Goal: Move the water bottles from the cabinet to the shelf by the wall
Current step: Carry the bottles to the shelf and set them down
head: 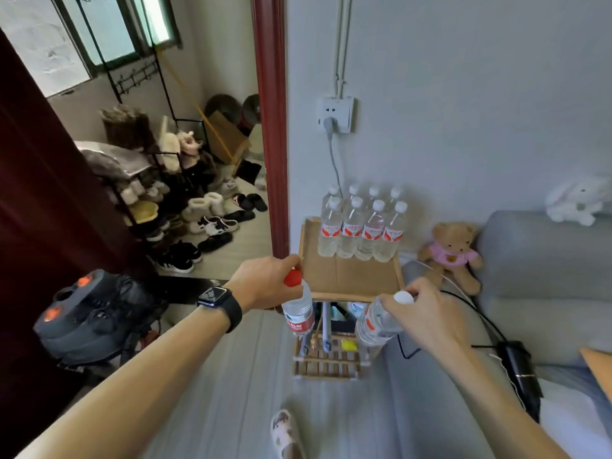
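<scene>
Your left hand (265, 281) hangs just before the shelf (351, 276), fingers (291, 262) clamped at the neck of a red-capped bottle (298, 314) — upright, likely for setting straight down. At the shelf's front right corner, your right hand (427, 313) grips a tilted white-capped bottle (376, 324) likewise. Eight bottles (361, 230) crowd the shelf's back — presumably saving front room.

left hand (265, 279): grips red-capped bottle (298, 313) | right hand (427, 313): grips white-capped bottle (377, 323) | shelf (351, 276): eight bottles (361, 226)
</scene>
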`<move>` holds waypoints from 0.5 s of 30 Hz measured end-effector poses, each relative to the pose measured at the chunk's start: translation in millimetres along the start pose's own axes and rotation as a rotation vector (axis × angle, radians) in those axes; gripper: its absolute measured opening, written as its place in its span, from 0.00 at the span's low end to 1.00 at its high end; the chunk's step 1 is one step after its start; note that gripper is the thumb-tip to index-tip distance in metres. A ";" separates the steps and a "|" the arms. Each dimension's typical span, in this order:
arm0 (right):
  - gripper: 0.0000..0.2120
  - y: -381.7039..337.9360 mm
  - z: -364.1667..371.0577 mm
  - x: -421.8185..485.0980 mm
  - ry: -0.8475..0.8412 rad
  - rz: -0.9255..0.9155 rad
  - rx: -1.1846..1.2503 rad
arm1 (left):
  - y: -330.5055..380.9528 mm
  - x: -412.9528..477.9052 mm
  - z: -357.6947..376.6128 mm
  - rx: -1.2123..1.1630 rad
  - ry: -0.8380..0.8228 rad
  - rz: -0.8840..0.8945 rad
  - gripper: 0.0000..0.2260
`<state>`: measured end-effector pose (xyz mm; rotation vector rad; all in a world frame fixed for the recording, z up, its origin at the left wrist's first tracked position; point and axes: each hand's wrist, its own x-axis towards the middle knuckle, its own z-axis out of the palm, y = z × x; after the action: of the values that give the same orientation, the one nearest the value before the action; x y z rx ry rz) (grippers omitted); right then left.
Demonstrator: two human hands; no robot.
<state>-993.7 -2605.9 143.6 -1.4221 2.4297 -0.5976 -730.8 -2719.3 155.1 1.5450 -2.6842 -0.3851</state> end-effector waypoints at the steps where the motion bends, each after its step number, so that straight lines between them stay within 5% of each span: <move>1: 0.18 -6.0 3.4 17.3 0.004 -0.001 -0.005 | -1.7 18.6 0.8 0.004 0.004 0.020 0.11; 15: 0.17 -80.1 66.7 189.3 -0.106 0.013 -0.032 | -25.7 218.3 18.5 0.002 -0.153 0.206 0.12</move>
<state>-996.2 -2820.6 119.3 -1.4114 2.3746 -0.4705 -822.8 -2914.3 108.6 1.2701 -2.9228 -0.5114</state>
